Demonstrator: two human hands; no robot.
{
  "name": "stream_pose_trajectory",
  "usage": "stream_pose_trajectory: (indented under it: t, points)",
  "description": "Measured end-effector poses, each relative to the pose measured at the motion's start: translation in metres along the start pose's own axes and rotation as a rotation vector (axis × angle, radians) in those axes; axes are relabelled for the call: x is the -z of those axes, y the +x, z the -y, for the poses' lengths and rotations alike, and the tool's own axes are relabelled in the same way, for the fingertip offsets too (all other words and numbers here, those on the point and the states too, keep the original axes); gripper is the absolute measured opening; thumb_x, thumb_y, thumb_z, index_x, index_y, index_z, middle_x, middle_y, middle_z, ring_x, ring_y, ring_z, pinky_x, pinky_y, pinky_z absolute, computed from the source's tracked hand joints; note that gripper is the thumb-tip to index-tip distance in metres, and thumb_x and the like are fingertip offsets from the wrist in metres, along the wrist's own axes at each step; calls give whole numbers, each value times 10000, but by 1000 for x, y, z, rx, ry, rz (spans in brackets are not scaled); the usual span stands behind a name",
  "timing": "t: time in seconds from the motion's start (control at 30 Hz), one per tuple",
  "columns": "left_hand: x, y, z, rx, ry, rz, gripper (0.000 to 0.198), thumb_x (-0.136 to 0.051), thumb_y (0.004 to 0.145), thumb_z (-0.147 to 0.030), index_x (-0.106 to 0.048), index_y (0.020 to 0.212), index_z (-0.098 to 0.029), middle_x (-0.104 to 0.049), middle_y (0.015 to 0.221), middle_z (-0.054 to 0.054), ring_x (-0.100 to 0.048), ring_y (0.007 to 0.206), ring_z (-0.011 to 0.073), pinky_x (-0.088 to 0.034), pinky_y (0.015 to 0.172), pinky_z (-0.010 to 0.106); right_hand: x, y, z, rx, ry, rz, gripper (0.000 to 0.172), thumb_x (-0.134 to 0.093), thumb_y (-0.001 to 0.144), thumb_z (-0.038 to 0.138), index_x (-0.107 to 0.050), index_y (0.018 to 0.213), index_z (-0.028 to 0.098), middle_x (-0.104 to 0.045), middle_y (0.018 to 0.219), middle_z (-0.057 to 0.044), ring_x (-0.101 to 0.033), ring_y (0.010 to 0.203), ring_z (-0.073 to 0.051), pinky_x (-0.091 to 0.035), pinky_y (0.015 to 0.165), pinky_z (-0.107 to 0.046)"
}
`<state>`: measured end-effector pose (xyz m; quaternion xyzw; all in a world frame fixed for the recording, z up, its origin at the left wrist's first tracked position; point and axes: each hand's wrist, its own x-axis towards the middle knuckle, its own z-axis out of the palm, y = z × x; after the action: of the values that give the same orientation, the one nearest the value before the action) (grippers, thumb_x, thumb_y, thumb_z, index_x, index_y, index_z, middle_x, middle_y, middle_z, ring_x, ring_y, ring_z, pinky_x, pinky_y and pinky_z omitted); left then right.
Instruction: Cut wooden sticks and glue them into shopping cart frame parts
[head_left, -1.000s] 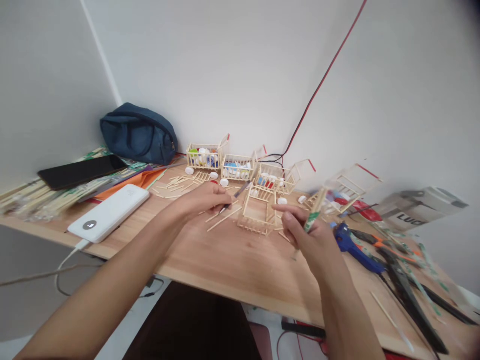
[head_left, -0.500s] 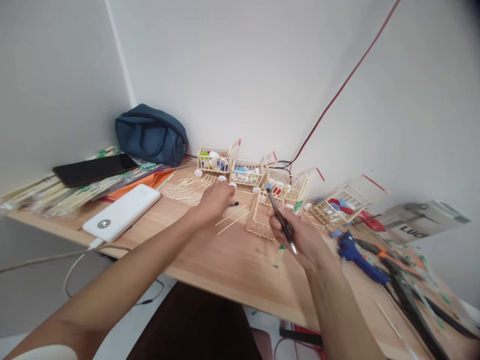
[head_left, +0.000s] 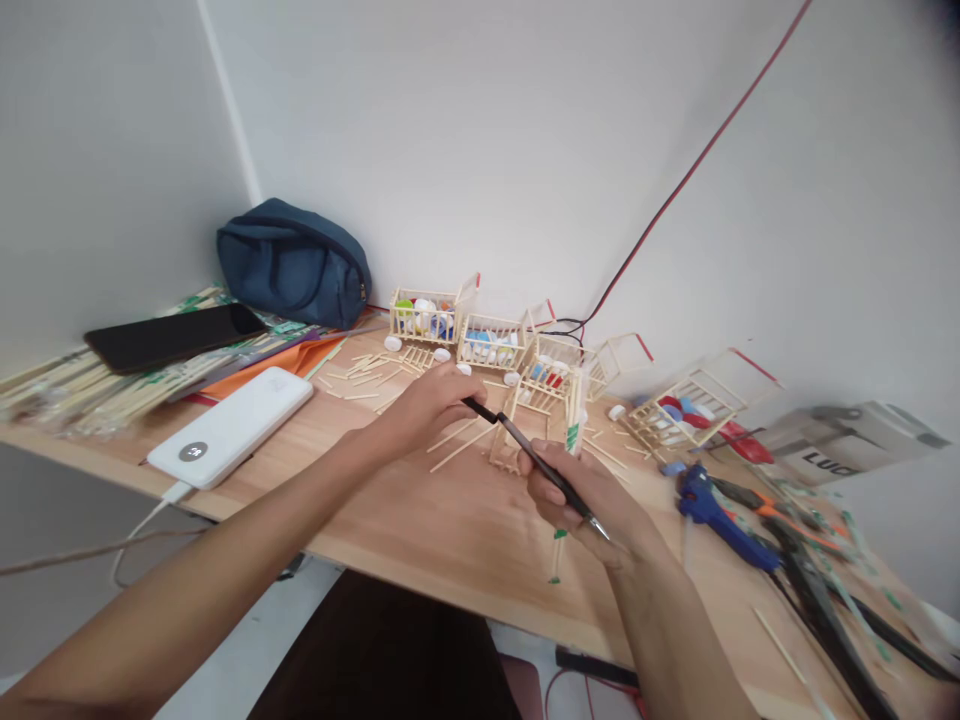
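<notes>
My left hand (head_left: 431,405) is closed, pinching a small black pen cap (head_left: 480,409) over the middle of the table. In my right hand (head_left: 581,490) is a dark pen (head_left: 559,478), its silver-tipped end pointing down towards me. The pen's upper end meets the cap or lies very close to it; I cannot tell which. A thin clear wrapper with green print (head_left: 573,430) and a stick in it also runs through my right hand. Behind the hands stands a partly hidden frame of thin sticks (head_left: 506,458). Loose sticks (head_left: 457,446) lie beside my left hand.
Several small stick carts (head_left: 491,345) with coloured pieces line the wall. A blue glue gun (head_left: 720,520) and pliers (head_left: 817,580) lie at right. On the left are a power bank (head_left: 240,425), a phone (head_left: 176,335), wrapped sticks (head_left: 142,390) and a blue pouch (head_left: 296,265).
My left hand has lifted the black cap from near the tabletop towards the pen. My right hand has lowered slightly, bringing the pen's upper end left to the cap.
</notes>
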<state>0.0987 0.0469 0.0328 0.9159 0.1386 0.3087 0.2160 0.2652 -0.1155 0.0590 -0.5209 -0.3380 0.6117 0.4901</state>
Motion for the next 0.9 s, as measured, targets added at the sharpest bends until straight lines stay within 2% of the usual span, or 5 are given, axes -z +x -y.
stream_pose_trajectory:
  t: [0.3, 0.6, 0.73, 0.83, 0.9]
  points:
    - [1, -4, -11, -106, -31, -28, 195, -453, 947, -282, -618, 919, -181, -640, 883, 45, -541, 844, 170, -405, 782, 273, -3, -11, -2, -35, -57, 39, 343, -617, 824, 481, -585, 745, 149, -382, 441, 92, -240, 329, -14, -143, 356, -168]
    - [9, -9, -29, -344, 123, 90, 268, -344, 976, -188, -611, 997, -180, -657, 957, 82, -553, 911, 169, -443, 833, 292, -7, -20, -13, -39, 36, 93, 380, -622, 818, 530, -540, 744, 166, -355, 458, 96, -240, 357, -25, -147, 366, -176]
    - [5, -7, -40, -398, 144, 130, 259, -353, 972, -176, -610, 1005, -165, -659, 954, 93, -563, 919, 180, -465, 846, 315, -8, -31, -19, -31, 44, 82, 406, -615, 808, 563, -509, 733, 178, -340, 463, 98, -214, 364, -29, -145, 367, -182]
    - [-2, 2, -45, -369, 106, 80, 260, -399, 954, -164, -565, 1152, -190, -632, 1128, 101, -559, 1096, 194, -466, 949, 355, 14, -38, -17, 45, -120, -39, 430, -566, 820, 602, -530, 765, 177, -345, 460, 90, -248, 377, -44, -178, 378, -189]
    - [-5, 8, -46, -317, 103, -23, 389, -439, 933, -147, -453, 1316, -218, -529, 1337, 110, -463, 1274, 204, -414, 1055, 393, 41, -40, -11, 113, -394, -258, 465, -494, 833, 633, -555, 786, 175, -376, 464, 73, -299, 388, -63, -227, 389, -199]
